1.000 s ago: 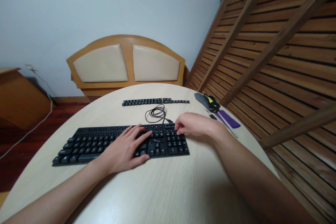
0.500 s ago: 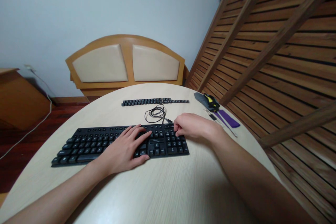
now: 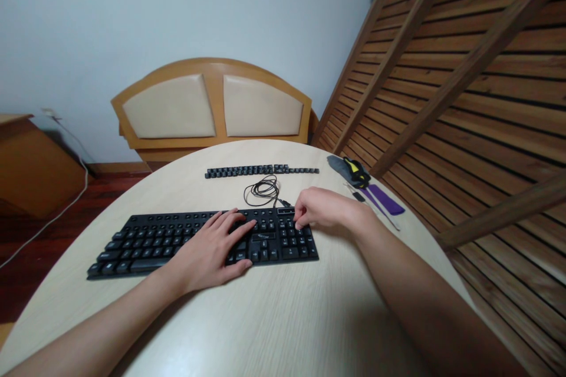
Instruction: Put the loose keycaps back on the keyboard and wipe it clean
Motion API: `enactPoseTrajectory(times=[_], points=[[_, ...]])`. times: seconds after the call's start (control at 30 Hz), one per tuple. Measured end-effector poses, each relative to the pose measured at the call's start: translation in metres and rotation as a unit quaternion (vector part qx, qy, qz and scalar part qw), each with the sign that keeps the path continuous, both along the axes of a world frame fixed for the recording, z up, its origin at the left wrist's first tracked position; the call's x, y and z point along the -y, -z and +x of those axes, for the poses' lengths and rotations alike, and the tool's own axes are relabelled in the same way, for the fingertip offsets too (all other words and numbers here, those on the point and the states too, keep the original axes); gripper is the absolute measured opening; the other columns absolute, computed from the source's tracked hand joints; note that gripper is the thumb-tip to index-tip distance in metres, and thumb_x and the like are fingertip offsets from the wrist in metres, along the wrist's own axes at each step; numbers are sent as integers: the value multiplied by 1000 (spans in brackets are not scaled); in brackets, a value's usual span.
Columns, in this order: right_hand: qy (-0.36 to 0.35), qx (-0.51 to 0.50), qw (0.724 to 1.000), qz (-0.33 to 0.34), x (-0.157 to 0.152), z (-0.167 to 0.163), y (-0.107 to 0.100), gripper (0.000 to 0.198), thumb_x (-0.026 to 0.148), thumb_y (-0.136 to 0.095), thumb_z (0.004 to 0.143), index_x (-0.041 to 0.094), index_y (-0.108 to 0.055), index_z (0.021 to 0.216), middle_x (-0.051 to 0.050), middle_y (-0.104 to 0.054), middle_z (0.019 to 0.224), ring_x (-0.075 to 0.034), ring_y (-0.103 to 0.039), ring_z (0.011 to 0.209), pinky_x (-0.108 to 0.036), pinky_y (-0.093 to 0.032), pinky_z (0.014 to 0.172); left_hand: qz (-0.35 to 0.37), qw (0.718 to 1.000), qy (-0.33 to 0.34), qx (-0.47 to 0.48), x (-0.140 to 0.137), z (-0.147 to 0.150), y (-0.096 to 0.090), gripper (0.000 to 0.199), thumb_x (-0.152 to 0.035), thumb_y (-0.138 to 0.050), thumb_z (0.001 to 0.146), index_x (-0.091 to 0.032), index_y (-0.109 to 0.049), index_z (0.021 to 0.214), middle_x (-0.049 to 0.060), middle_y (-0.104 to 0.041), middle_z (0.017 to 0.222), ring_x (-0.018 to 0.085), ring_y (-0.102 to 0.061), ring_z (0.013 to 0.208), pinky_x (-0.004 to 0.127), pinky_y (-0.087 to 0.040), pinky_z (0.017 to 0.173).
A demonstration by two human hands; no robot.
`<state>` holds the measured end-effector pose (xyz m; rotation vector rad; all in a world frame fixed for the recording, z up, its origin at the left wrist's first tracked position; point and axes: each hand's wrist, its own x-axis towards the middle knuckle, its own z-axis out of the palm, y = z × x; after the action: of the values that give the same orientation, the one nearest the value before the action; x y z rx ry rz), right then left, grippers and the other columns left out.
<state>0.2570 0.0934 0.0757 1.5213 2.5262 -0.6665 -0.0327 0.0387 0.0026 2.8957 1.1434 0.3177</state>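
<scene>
A black keyboard (image 3: 150, 241) lies flat in front of me. My left hand (image 3: 212, 253) rests on it with fingers spread, over the keys left of the number pad, its thumb at the near edge. At the top right of the number pad my right hand (image 3: 316, 210) is closed, fingers curled and pinched down against the keys. Whatever those fingers hold, if anything, is hidden. Behind the keyboard, loose keycaps (image 3: 239, 171) stand in rows. The keyboard's coiled black cable (image 3: 264, 188) lies between them and the keyboard.
All of this is on a round, light wooden table (image 3: 274, 324). To the right lie a grey and yellow-black item (image 3: 354, 171), a purple strip (image 3: 387, 199) and a thin metal tool (image 3: 384, 217). A slatted wooden frame (image 3: 464, 100) leans close along the right side.
The back of my right hand has risen very slightly, its fingertips staying at the same part of the number pad. My left hand and the loose keycaps have not moved.
</scene>
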Motion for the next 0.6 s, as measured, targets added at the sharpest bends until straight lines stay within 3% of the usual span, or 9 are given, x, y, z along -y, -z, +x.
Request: enactPoseTrajectory(times=[0.23,0.43,0.5,0.6], points=[[0,8,1000,10,-2,-1,6,9,25,-78,73,20,-81,79,-2,-75,71,-16,-64,65,-24,-41,58,-1,1000,6,16,-1,0,-1,68,-52,-57,91,-23,-41,151,14,-50,140,38,-43,135,60,-36,112],[-28,-89,993,-70,-16,20,10,25,37,-69,82,17,-81,91,-4,-78,83,-18,-67,76,-24,-45,66,4,1000,7,26,0,0,-1,68,-52,-58,90,-24,-42,150,13,-51,139,38,-45,134,60,-37,112],[18,-96,995,-8,-25,30,18,30,41,-63,88,17,-79,97,-5,-77,88,-18,-68,79,-24,-46,68,5,1000,4,18,0,0,-1,69,-53,-58,90,-24,-41,150,14,-50,140,39,-43,136,61,-36,112],[182,-32,964,190,-40,43,36,34,36,-57,93,18,-70,119,-8,-76,102,-21,-68,92,-26,-46,78,5,1000,1,-1,0,0,0,70,-54,-56,92,-22,-39,151,15,-48,142,39,-39,139,60,-33,114]])
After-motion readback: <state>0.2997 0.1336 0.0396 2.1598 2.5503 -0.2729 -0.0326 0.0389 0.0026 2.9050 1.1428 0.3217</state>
